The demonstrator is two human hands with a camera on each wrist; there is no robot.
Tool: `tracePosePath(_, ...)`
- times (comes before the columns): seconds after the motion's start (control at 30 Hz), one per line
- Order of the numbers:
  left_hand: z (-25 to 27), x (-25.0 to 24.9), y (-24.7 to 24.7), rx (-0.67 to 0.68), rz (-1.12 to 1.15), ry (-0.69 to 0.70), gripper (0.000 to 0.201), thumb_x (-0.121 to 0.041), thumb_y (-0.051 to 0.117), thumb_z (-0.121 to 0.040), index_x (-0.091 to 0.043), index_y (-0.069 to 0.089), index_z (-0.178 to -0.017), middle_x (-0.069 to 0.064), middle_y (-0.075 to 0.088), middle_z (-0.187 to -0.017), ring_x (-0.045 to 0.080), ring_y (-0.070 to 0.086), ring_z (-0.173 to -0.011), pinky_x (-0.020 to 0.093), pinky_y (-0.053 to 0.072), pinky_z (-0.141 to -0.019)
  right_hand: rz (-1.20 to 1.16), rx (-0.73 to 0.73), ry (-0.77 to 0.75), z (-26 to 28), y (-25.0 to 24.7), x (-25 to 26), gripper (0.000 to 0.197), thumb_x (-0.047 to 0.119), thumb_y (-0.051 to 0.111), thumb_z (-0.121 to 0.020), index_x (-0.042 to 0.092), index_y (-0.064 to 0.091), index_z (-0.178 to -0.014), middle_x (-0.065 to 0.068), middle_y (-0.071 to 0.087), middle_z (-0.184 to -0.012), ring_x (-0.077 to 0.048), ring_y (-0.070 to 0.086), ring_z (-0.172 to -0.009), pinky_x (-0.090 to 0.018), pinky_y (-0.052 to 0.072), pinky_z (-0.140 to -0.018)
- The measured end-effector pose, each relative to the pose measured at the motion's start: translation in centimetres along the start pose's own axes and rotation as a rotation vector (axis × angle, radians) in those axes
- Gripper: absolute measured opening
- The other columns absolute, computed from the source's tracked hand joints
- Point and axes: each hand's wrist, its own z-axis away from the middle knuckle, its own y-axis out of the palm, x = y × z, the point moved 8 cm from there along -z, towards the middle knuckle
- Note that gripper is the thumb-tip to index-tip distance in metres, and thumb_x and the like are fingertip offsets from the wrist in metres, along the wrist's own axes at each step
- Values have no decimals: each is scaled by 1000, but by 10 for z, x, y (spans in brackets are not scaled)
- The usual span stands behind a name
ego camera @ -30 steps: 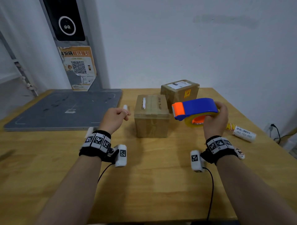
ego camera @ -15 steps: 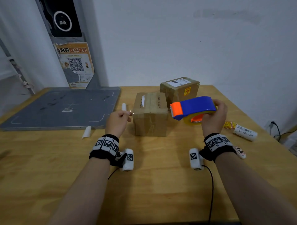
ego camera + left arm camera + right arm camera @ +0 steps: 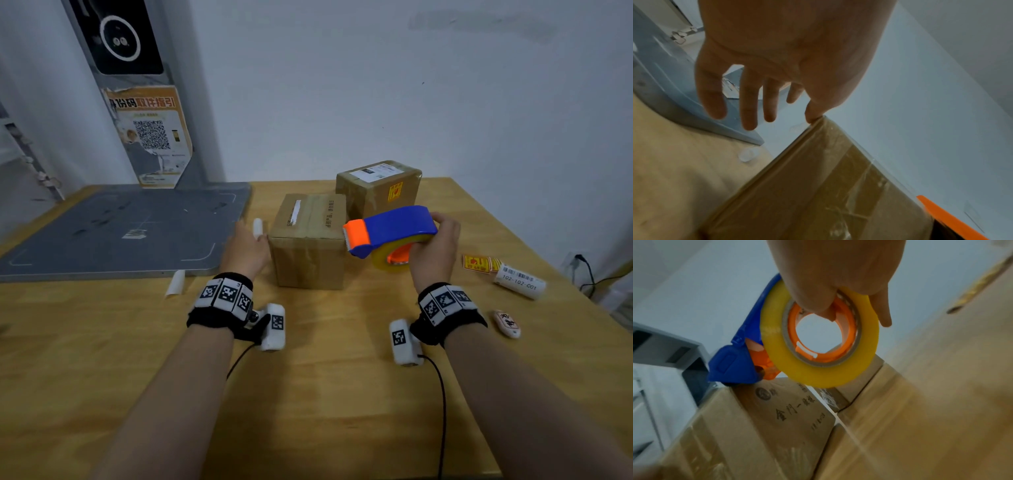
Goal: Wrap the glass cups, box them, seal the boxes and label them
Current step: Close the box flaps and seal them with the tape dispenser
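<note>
Boxes sit ahead of you on the wooden tabletop (image 3: 325,394), and your two forearms reach out over its near part toward them. Your left hand (image 3: 245,248) is just beside the left face of the nearer cardboard box (image 3: 308,246); its grip is loose, fingers (image 3: 749,104) spread and almost straight with nothing in them, and the thumb tip touches the box's upper left edge. Your right hand (image 3: 433,251) has a firm grip on the blue-and-orange tape dispenser (image 3: 388,229), fingers curled round it and into the orange core of the yellowish tape roll (image 3: 819,335), holding it in the air off the right upper edge of that nearer box, orange end pointing left. Right of your right hand lie yellow warning stickers (image 3: 479,263) and a white label roll (image 3: 520,281) on the wood. Behind and to the right of the nearer box stands the second box (image 3: 376,192), taped, with a white label on top and a yellow sticker on its side. Farther left lies a grey platform (image 3: 113,229), and beyond it a poster with a QR code (image 3: 150,137) on a post.
</note>
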Motion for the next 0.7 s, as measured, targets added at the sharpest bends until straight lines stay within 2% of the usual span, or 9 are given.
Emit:
tracePosePath(0.07, -1, -5, -12, -87, 73, -2, 59, -14, 54, -102, -21, 32, -157, 11, 45, -152, 30, 50, -133, 47, 42, -112, -9, 99, 20, -2, 7, 2, 45, -7, 58, -92, 12, 53, -133, -6, 49, -140, -14, 53, -109, -25, 41, -86)
tracePosePath(0.17, 17, -41, -20, -224, 42, 193, 46, -16, 58, -99, -25, 50, -144, -2, 56, -138, 21, 55, -126, 48, 44, -110, -27, 191, 64, -4, 9, 0, 43, 3, 64, -91, 15, 52, -131, -5, 57, -132, -19, 57, -110, -29, 43, -81)
tracePosePath(0.23, 36, -70, 0, -168, -62, 333, 29, -29, 59, -100, -32, 64, -128, -11, 64, -128, 15, 58, -123, 52, 40, -114, -23, 222, 75, -5, 5, -1, 44, 4, 66, -91, 16, 52, -131, -3, 59, -125, -18, 56, -105, -27, 43, -77)
tracePosePath(0.27, 41, -75, 15, -130, -143, 367, 23, -38, 58, -100, -37, 67, -122, -15, 65, -125, 11, 56, -123, 55, 31, -119, -14, 232, 76, -5, 2, -2, 44, 3, 66, -91, 16, 51, -131, -1, 60, -121, -18, 56, -103, -24, 42, -72)
tracePosePath(0.33, 47, -77, 42, -58, -245, 383, 28, -61, 50, -94, -45, 68, -108, -24, 61, -114, 4, 51, -118, 64, 18, -121, -6, 254, 66, -5, -4, -2, 45, 0, 65, -90, 16, 52, -130, 2, 59, -114, -17, 57, -100, -21, 40, -65)
tracePosePath(0.43, 46, -68, 61, -45, -260, 347, 31, -78, 42, -83, -54, 59, -94, -27, 56, -114, 6, 45, -121, 74, 21, -113, -12, 270, 38, -7, -8, -4, 49, -4, 66, -86, 17, 53, -128, 5, 57, -111, -18, 60, -101, -20, 42, -66)
tracePosePath(0.57, 54, -70, 60, -69, -303, 250, 36, -74, 48, -90, -47, 62, -109, -20, 51, -135, 12, 35, -142, 85, -4, -108, -20, 330, -28, -11, -13, -1, 80, -7, 72, -82, 27, 38, -147, -1, 62, -113, -10, 63, -88, -21, 45, -62)
tracePosePath(0.63, 58, -74, 60, -65, -306, 237, 35, -71, 50, -92, -45, 62, -111, -18, 49, -139, 12, 33, -144, 85, -5, -107, 13, 423, -127, -11, -16, 8, 100, -7, 73, -83, 39, 24, -156, 2, 62, -103, -12, 65, -85, -22, 48, -62)
tracePosePath(0.7, 59, -74, 62, -66, -313, 221, 33, -69, 49, -94, -43, 61, -110, -16, 49, -140, 14, 32, -144, 85, -3, -107, 36, 525, -233, -10, -17, 18, 106, -10, 73, -82, 46, 23, -157, 3, 60, -100, -12, 65, -84, -19, 50, -63)
